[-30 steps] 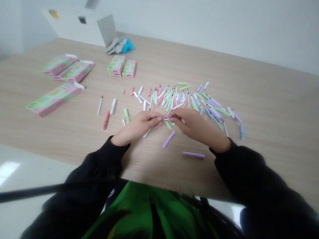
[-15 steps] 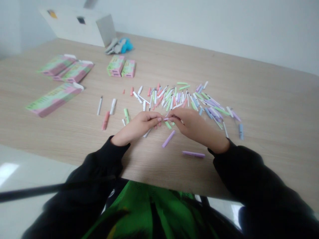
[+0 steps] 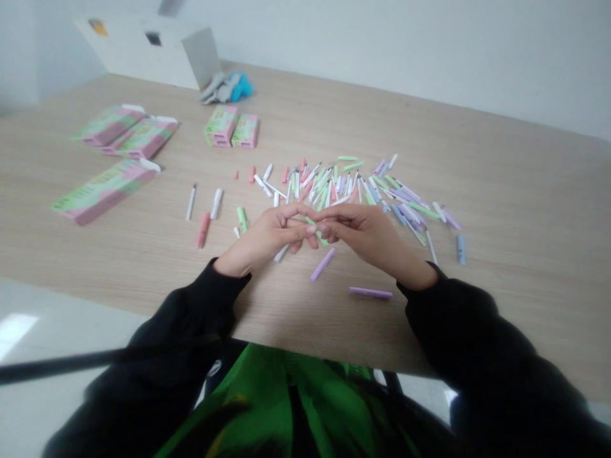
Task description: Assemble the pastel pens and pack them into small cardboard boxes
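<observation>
My left hand and my right hand meet just in front of a pile of pen parts. Thumbs and forefingers of both are pinched together and the fingertips almost touch. Whatever is between them is too small and too covered to name. A light green piece shows in the gap between the fingers; whether it is held or lies on the table behind, I cannot tell. Nearer to me lie two purple pen pieces, one slanted and one nearly level. The pile mixes white, green, pink, purple and blue parts.
Left of the hands lie a pink piece, a white cap and a thin dark-tipped refill. Pink-green cartons sit at left, smaller boxes behind. A white box and gloves are at the back.
My fingers have shifted and drawn closer together. The small pinkish-purple piece seen between the fingertips before is now out of sight, and more green shows there.
</observation>
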The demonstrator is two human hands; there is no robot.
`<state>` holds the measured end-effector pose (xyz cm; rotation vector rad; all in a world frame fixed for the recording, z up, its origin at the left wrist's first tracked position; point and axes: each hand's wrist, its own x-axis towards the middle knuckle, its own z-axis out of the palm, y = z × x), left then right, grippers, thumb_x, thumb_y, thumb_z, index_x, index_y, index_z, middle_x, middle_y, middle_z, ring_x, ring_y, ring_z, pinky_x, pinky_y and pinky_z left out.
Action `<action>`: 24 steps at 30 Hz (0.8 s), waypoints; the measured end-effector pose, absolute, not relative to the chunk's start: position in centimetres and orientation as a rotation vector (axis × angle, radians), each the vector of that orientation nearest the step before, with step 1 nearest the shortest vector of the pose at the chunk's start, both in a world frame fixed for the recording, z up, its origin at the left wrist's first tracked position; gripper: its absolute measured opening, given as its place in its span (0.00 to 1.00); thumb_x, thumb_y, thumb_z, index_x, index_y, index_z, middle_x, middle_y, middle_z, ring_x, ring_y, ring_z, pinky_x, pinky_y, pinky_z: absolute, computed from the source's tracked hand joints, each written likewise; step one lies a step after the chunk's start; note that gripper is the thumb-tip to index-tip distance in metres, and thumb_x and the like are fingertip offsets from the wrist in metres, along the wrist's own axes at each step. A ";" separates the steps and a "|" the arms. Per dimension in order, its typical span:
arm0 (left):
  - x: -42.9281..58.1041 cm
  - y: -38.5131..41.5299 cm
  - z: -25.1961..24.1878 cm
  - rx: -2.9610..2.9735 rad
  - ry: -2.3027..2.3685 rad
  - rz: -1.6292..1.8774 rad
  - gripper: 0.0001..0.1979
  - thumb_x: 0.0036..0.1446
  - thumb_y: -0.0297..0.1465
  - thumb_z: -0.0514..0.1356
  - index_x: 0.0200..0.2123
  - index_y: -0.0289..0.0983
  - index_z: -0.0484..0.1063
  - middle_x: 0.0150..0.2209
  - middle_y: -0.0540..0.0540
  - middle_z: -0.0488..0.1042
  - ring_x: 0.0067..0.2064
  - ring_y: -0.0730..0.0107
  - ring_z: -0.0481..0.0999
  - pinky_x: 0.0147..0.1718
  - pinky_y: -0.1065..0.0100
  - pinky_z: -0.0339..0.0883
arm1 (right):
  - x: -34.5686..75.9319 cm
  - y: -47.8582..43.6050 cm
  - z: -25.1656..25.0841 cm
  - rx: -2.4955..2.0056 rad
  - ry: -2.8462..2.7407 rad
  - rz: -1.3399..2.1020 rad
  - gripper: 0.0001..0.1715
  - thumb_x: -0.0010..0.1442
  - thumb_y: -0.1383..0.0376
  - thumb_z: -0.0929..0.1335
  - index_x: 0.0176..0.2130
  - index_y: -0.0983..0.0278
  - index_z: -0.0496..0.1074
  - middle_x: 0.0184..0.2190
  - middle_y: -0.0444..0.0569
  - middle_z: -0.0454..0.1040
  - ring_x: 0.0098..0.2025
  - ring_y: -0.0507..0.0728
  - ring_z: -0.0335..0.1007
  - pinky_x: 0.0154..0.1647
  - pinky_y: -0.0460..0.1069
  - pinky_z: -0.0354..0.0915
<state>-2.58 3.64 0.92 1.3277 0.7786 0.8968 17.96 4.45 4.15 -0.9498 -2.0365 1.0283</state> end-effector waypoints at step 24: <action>7.2 -0.9 -2.5 2.643 0.864 0.170 0.16 0.65 0.39 0.63 0.48 0.33 0.73 0.48 0.37 0.74 0.48 0.52 0.75 0.46 0.56 0.68 | 31.8 -5.8 -0.2 -1.699 -1.898 0.658 0.09 0.60 0.63 0.70 0.31 0.60 0.82 0.30 0.47 0.84 0.33 0.60 0.81 0.36 0.53 0.72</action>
